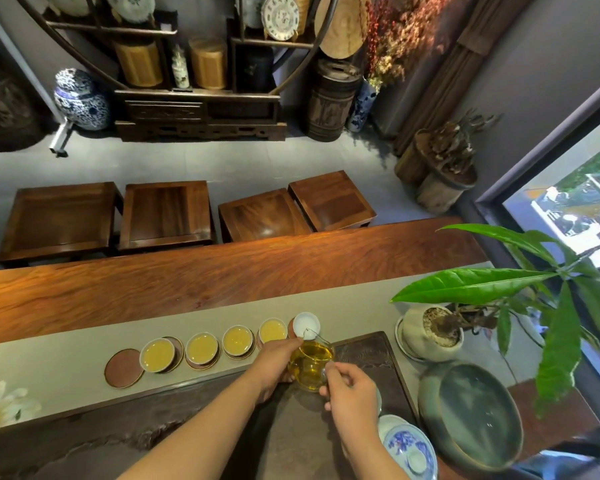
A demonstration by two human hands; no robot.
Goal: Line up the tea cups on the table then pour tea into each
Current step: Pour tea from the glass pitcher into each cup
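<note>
Table runner (326,299): both hands hold glass pitcher (310,367) by empty cup (307,325).

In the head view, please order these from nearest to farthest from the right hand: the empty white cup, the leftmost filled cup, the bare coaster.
From the right hand:
1. Empty white cup, right end of the row, just past the glass pitcher.
2. Leftmost filled cup, toward the left.
3. Bare coaster, left end of the row.

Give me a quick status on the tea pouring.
Both hands, left and right, on glass pitcher. Four cups full, fifth cup empty, spout at it. Nothing in the way.
</note>
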